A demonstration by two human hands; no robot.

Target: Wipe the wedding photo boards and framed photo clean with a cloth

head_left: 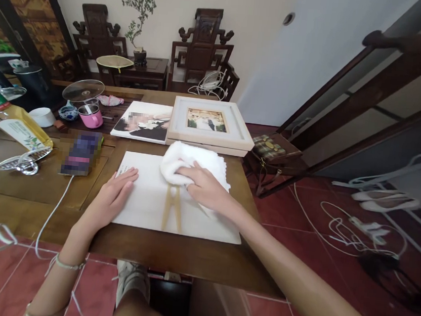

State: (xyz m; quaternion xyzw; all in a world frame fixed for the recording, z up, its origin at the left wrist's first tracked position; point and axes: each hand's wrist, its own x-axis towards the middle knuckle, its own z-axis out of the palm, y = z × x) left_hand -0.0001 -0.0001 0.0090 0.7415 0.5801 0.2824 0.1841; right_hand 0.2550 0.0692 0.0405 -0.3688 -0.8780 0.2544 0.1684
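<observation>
A white flat panel (141, 206) lies on the wooden table, with a light wooden A-shaped stand (168, 211) on its face. It looks like the back of a picture frame. My left hand (117, 194) rests on the panel's left edge, fingers stretched out and holding nothing. Bunched under my right hand (207, 187) is a white towel (180, 157), gripped by the fingers and pressed on the panel's upper right part. The towel hides that corner and the top of the stand.
Behind the panel lie a photo print (143, 121) and a framed picture (213, 126). To the left are a phone-like object (81, 153) with a white cable, a hair clip (24, 160), an oil bottle (20, 122) and a pink mug (91, 116). The wooden table (186, 255) ends near my body.
</observation>
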